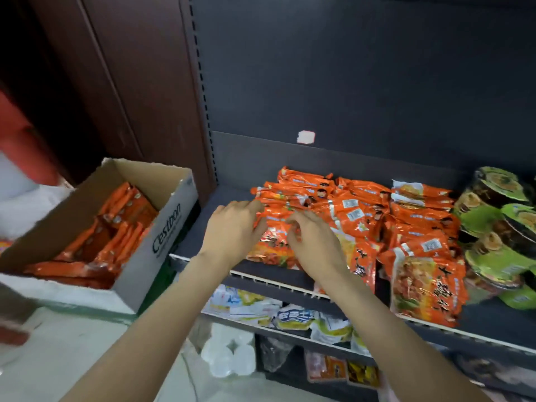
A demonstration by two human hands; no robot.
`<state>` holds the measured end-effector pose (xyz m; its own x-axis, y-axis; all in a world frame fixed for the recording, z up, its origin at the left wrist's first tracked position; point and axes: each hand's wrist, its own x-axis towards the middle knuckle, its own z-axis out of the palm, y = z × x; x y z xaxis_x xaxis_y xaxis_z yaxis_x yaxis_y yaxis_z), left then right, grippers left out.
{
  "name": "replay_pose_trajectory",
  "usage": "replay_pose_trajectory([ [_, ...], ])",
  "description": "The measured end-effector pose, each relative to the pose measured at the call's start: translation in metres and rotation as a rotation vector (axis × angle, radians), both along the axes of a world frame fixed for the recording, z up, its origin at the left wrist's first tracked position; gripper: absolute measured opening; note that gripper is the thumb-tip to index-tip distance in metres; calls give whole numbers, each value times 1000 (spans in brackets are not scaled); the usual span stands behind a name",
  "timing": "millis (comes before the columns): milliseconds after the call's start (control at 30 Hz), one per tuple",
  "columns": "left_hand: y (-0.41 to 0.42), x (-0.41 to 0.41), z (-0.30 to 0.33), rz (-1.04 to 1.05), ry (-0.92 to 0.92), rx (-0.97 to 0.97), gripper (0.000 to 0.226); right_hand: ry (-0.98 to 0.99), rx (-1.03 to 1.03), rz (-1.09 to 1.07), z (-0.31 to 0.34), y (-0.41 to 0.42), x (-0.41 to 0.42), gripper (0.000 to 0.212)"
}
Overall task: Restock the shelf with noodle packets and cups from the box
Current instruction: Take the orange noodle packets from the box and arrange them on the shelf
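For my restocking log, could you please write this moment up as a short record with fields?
left hand: left hand lies on the left end of the orange noodle packets, fingers fairly straight
right hand: right hand on the same pile, fingers curled; grip unclear
shelf: shelf carries the orange packets, with green noodle cups to their right
box: cardboard box left of the shelf, open, orange packets inside

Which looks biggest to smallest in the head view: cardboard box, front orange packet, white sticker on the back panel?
1. cardboard box
2. front orange packet, though it sits nearer the camera, which inflates it
3. white sticker
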<state>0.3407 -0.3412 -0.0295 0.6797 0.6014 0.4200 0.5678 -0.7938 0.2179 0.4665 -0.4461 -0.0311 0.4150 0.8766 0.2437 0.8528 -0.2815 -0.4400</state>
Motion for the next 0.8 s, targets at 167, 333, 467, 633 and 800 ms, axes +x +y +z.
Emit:
replay_pose_trajectory([
  [167, 69, -123, 4, 88, -71, -61, 19, 68, 17, 58, 1, 75, -99, 21],
  [333, 139, -224, -13, 188, -15, -141, 16, 90, -35, 112, -9, 144, -187, 20],
  [467, 190, -277, -36, 275, -6, -289, 21, 115, -100, 172, -18, 193, -236, 19],
  [633, 252, -305, -61, 351, 41, -365, 28, 152, -179, 192, -41, 258, -262, 21],
  [800, 314, -315, -78, 440, 123, -336, 47, 190, -228, 214, -68, 331, -265, 28],
])
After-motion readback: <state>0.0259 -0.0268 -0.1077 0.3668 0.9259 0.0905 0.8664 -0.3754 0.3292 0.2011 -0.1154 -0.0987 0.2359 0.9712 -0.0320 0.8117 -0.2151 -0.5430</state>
